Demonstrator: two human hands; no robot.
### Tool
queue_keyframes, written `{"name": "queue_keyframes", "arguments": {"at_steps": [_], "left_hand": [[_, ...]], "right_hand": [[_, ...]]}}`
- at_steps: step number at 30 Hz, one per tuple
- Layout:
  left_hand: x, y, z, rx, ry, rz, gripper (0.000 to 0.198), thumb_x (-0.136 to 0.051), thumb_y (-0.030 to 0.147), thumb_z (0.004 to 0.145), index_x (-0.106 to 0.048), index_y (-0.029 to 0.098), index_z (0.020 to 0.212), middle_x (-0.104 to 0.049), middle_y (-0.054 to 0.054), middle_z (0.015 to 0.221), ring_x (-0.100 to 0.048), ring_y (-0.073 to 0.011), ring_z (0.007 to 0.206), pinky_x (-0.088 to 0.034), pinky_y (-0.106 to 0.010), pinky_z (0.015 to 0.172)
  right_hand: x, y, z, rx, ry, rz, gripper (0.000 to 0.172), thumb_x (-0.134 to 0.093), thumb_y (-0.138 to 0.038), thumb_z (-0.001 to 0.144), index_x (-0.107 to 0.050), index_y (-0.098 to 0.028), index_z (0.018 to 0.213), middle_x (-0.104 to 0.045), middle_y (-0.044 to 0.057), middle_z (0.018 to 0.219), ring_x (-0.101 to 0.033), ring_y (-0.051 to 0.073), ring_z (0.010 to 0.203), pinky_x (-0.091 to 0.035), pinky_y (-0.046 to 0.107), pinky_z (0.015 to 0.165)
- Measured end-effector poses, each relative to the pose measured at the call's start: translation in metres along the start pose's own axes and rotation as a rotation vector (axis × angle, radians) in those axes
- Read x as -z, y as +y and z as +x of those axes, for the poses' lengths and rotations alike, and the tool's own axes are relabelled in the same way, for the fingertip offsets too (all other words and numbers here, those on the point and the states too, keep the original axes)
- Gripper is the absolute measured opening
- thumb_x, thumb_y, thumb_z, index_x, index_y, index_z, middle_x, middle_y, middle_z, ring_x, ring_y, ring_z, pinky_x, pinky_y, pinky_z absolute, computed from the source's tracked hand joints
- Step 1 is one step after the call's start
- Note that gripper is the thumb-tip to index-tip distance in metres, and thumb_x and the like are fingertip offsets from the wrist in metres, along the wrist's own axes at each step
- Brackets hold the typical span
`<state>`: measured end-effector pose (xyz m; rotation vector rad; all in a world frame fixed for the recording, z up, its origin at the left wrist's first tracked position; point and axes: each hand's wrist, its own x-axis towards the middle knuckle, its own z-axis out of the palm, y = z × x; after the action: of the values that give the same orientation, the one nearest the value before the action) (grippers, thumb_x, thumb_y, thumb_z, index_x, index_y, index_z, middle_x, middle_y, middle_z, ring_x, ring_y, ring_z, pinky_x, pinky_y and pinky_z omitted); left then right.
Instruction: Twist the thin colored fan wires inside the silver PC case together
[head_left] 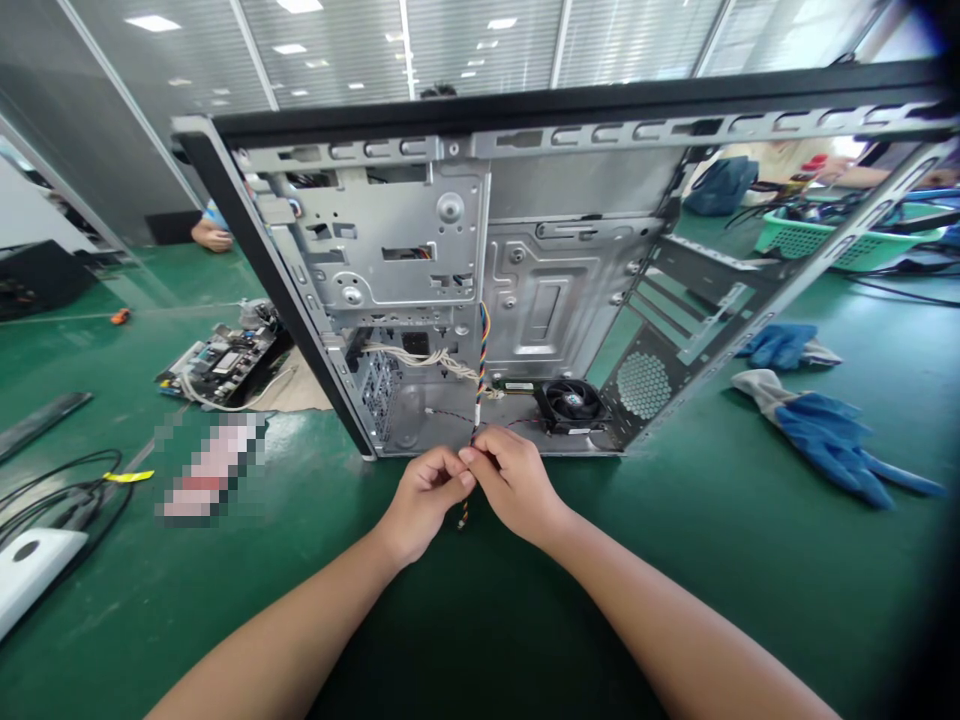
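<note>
Around cable point(481, 372): hands point(422, 492) point(516, 482), seemingly closed.

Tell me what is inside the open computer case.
Inside the computer case are a black fan, white wires and a twisted cable, which the left hand and right hand pinch. The drive cage covers whatever lies behind it.

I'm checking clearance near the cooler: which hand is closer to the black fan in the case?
Right. The right hand sits just below-left of the black fan, pinching the twisted cable; the left hand is farther left, on the same cable.
</note>
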<state>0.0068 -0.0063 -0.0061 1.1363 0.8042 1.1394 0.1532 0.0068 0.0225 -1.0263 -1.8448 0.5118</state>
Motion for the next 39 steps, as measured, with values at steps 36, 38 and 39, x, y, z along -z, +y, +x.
{"name": "queue_keyframes", "arguments": {"at_steps": [36, 38, 39], "left_hand": [[-0.0011, 0.0014, 0.0002, 0.110, -0.024, -0.133, 0.024, -0.075, 0.029, 0.074, -0.056, 0.015, 0.069, -0.052, 0.002, 0.065, -0.046, -0.0100, 0.064, -0.035, -0.023, 0.064], [-0.0009, 0.0014, 0.0001, 0.130, -0.034, -0.156, 0.024, -0.075, 0.029, 0.074, -0.056, 0.015, 0.069, -0.053, 0.002, 0.065, -0.046, -0.0097, 0.064, -0.034, -0.023, 0.064], [-0.0008, 0.0014, 0.0000, 0.140, -0.039, -0.166, 0.024, -0.075, 0.029, 0.074, -0.056, 0.015, 0.070, -0.052, 0.002, 0.065, -0.045, -0.0096, 0.063, -0.034, -0.023, 0.064]], "right_hand": [[0.0014, -0.0027, 0.0017, -0.092, -0.006, 0.064, 0.027, -0.052, -0.019, 0.087, -0.043, -0.020, 0.061, -0.047, -0.003, 0.057, -0.044, 0.012, 0.056, -0.034, 0.025, 0.055], [0.0013, -0.0024, 0.0021, -0.120, -0.023, 0.095, 0.027, -0.052, -0.021, 0.087, -0.043, -0.020, 0.061, -0.046, -0.004, 0.057, -0.043, 0.011, 0.055, -0.034, 0.024, 0.054], [0.0012, -0.0023, 0.0022, -0.131, -0.032, 0.111, 0.027, -0.051, -0.021, 0.087, -0.043, -0.020, 0.061, -0.045, -0.004, 0.057, -0.043, 0.011, 0.055, -0.034, 0.024, 0.054]]}}
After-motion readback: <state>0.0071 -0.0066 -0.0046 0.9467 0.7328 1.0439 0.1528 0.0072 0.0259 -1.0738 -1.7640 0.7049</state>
